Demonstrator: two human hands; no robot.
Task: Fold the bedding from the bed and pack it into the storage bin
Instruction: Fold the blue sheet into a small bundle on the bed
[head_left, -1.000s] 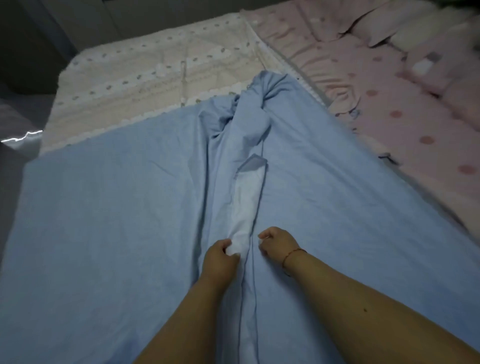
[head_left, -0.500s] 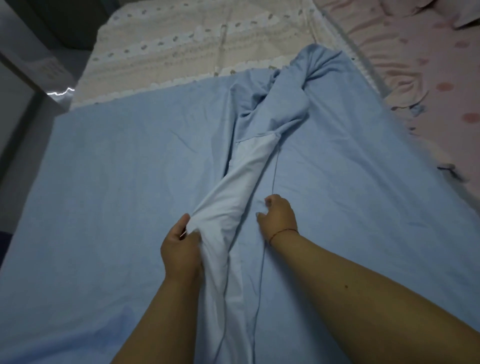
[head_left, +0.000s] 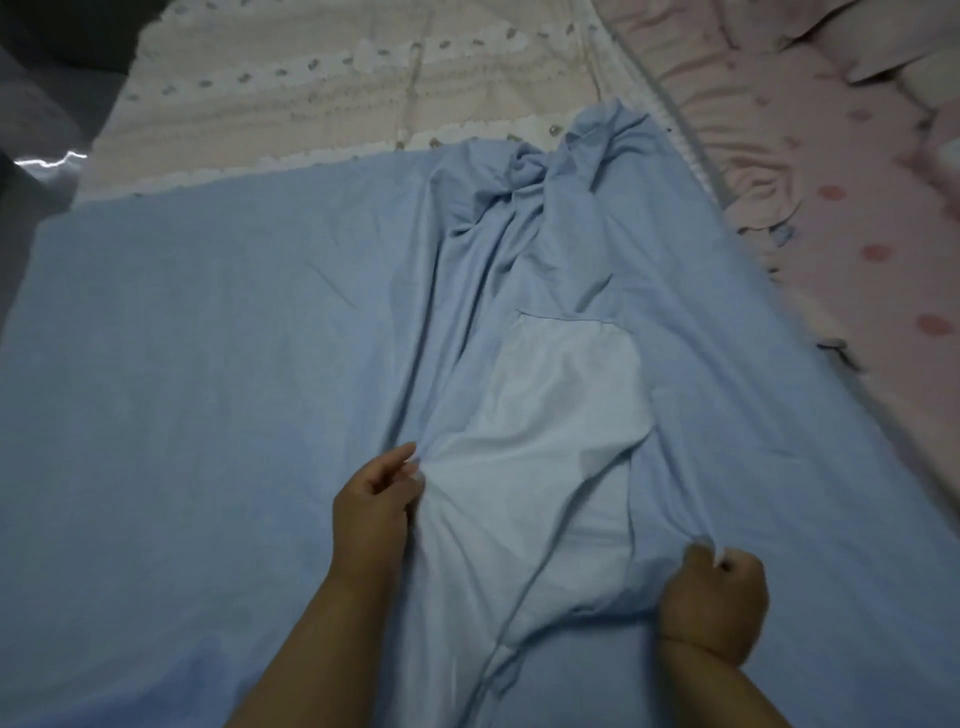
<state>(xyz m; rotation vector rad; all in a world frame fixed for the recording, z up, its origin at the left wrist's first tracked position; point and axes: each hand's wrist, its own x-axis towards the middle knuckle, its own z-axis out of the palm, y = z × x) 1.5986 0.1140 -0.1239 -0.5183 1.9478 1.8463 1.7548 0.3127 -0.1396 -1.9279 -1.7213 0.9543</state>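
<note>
A light blue duvet cover (head_left: 208, 364) lies spread over the bed, bunched into a twisted knot at its far middle. Down its centre an opening gapes, showing a paler whitish inner layer (head_left: 545, 457). My left hand (head_left: 376, 499) pinches the blue edge on the left side of the opening. On the right side, my right hand (head_left: 714, 603) grips the opposite blue edge in a fist. The two hands hold the opening wide apart. No storage bin is in view.
A cream patterned sheet (head_left: 337, 93) covers the mattress beyond the blue cover. To the right lies a pink dotted sheet (head_left: 857, 218) with pillows (head_left: 893, 57) at the far corner. The bed's left edge drops to a dark floor (head_left: 31, 130).
My hands have moved apart, the right one sliding right and toward me. The narrow whitish strip between them has widened into a broad open gap.
</note>
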